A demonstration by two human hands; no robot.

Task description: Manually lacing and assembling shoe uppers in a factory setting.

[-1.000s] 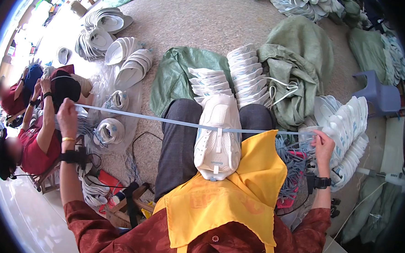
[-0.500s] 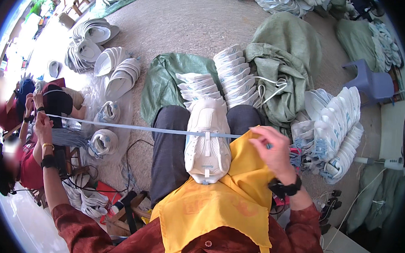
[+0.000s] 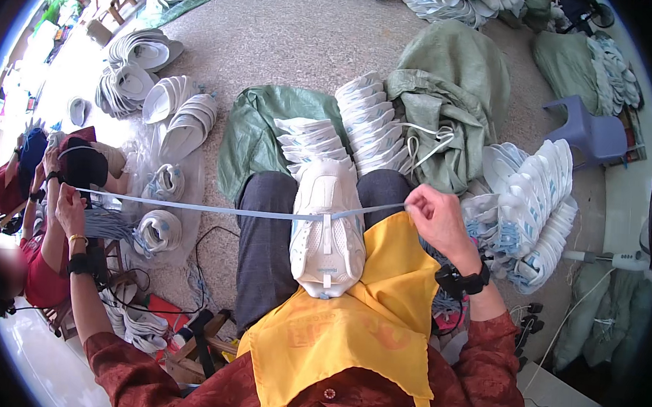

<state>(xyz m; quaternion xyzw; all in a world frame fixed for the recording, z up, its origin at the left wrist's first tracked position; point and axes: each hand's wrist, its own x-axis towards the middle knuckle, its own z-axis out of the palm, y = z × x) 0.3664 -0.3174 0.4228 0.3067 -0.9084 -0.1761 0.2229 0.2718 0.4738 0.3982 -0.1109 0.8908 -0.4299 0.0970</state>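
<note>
Nearly taut, a pale-blue lace stretches between two hands.
The left hand, farther out, and right hand, nearer, both pinch it, on either side of the white shoe between the knees, lace crossing it.

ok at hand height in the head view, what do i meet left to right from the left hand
Left hand, two white shoes, central white shoe crossed by the light blue lace, right hand, stacked white shoes.
</note>
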